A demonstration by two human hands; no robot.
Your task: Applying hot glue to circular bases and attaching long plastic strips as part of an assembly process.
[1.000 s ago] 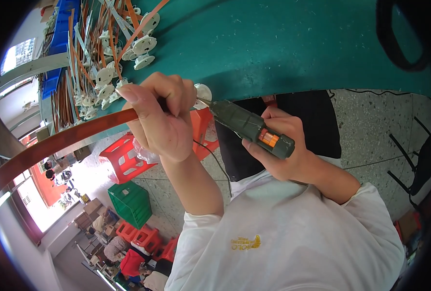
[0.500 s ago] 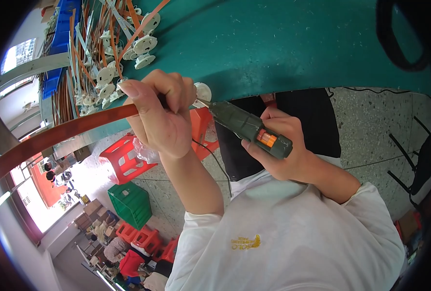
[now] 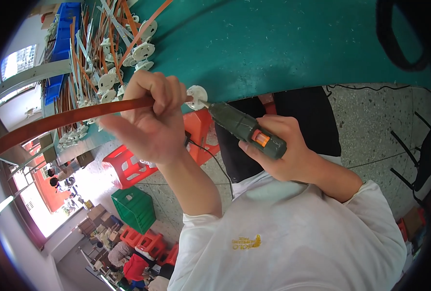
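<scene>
In the head view, we are risking the dark green screwdriver-like tool point(image 3: 235, 120) skidding if the white disc point(image 3: 197, 94) is tilting. Left of the disc, our left hand point(image 3: 152, 130) is curling around the brown strip point(image 3: 79, 113), thumb spread; lower right, our right hand point(image 3: 295, 151) is gripping the tool.

Two hands point(image 3: 152, 133) point(image 3: 292, 156), one tool point(image 3: 240, 124) and one held strip point(image 3: 74, 115) are counted. One green crate point(image 3: 134, 211) is seen.

From the wearer's head, the left fisheye camera looks steeply down, at close range, over the left hand point(image 3: 152, 133), right hand point(image 3: 293, 150) and white T-shirt point(image 3: 298, 228).
</scene>
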